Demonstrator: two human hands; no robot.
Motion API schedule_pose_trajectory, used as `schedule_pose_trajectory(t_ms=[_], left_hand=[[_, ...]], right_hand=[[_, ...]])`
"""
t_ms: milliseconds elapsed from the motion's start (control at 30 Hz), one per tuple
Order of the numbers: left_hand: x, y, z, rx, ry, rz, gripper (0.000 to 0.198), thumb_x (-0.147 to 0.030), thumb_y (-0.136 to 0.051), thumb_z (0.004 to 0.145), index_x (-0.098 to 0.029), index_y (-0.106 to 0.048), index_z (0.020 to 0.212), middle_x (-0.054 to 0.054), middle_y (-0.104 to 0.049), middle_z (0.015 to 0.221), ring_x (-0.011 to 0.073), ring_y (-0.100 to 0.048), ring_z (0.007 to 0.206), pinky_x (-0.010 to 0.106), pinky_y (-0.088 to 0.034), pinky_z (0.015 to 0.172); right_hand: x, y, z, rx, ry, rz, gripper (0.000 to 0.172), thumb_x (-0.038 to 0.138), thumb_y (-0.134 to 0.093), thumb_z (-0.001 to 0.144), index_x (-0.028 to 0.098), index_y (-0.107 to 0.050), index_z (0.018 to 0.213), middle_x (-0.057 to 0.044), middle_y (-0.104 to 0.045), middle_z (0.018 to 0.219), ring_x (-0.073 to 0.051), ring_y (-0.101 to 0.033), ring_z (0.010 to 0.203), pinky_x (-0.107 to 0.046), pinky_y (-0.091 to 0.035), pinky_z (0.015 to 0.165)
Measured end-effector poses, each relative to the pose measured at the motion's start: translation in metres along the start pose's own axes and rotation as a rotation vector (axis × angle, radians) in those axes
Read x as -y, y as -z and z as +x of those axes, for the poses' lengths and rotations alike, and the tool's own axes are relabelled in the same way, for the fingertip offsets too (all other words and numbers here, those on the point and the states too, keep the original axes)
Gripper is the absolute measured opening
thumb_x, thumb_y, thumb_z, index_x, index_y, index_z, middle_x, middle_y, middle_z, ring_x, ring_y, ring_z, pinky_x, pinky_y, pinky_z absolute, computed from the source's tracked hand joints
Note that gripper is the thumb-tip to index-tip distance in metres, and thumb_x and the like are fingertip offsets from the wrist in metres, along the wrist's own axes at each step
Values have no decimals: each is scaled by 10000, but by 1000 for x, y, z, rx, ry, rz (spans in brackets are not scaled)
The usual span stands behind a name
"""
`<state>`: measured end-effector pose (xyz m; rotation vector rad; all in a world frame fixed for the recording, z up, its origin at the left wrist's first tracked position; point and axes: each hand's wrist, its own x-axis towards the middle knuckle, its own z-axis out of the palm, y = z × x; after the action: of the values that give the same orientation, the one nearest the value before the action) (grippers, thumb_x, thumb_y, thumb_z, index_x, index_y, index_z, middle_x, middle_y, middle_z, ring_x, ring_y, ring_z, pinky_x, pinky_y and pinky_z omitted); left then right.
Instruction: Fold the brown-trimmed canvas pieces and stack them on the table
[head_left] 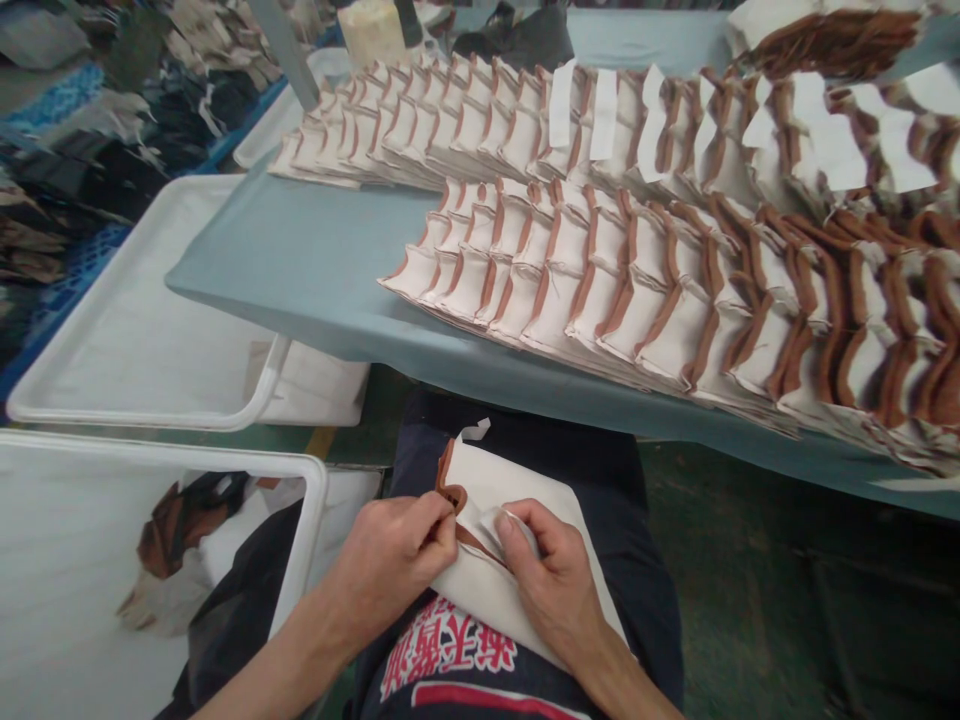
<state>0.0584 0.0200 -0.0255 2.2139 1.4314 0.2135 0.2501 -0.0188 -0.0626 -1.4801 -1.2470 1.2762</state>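
Note:
A cream fabric piece with brown edging (536, 477) lies across my lap, over a dark apron with red and white lettering (450, 650). The fingers of my left hand (401, 545) are pinched on the brown edging at the piece's left side. My right hand (551, 570) grips the cream fabric between thumb and fingers, beside a brown seam that runs between both hands. A small white strip (476, 430) sticks up at the piece's top corner.
Two long rows of stacked cream and brown pieces (555, 250) stand on the blue-covered table (322, 240) ahead, several with white paper strips (604, 115). White bins (150, 350) stand at the left; the nearer bin (60, 540) holds brown and cream scraps (169, 530).

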Motion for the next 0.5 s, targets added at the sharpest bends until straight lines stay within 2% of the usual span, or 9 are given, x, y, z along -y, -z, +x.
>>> schedule_pose_trajectory(t_ms=[33, 100, 167, 233, 333, 500], left_hand=[[-2, -1, 0, -64, 42, -134, 281, -111, -481, 900, -136, -689, 713, 28, -691, 593, 146, -650, 512, 233, -431, 533], [-9, -4, 2, -121, 150, -383, 274, -180, -487, 892, -150, -660, 681, 3, -660, 575, 114, -583, 492, 209, -393, 515], [-18, -5, 6, -108, 259, -589, 287, -260, -485, 901, -158, -635, 679, -9, -621, 568, 106, -521, 491, 200, -362, 491], [-25, -6, 12, -79, 306, -736, 316, -324, -481, 920, -164, -593, 672, -17, -577, 573, 103, -466, 507, 200, -350, 488], [-33, -4, 21, -85, 234, -791, 355, -369, -479, 971, -166, -576, 696, -26, -542, 600, 103, -437, 542, 203, -348, 513], [-36, -2, 29, -31, 90, -758, 360, -362, -458, 1054, -158, -631, 813, -21, -603, 694, 107, -507, 606, 212, -367, 576]], right_hand=[[0, 1, 0, -28, 1, 10, 345, 398, -575, 998, 177, -678, 753, 41, -555, 575, -113, -479, 514, -225, -377, 507], [0, 3, 2, -83, 5, 27, 347, 402, -580, 997, 181, -667, 745, 52, -515, 555, -107, -435, 490, -224, -353, 480], [0, 6, 3, -121, 7, 39, 355, 417, -585, 999, 183, -661, 743, 57, -490, 547, -104, -411, 482, -222, -344, 469], [0, 11, 4, -149, 8, 50, 364, 429, -588, 1000, 185, -654, 739, 53, -493, 556, -106, -417, 490, -220, -350, 471], [3, 18, 6, -181, 2, 63, 362, 429, -590, 998, 189, -639, 730, 52, -491, 553, -108, -421, 489, -221, -353, 473], [7, 20, 9, -209, -3, 111, 362, 427, -590, 988, 193, -620, 713, 51, -490, 548, -111, -422, 487, -225, -353, 475]])
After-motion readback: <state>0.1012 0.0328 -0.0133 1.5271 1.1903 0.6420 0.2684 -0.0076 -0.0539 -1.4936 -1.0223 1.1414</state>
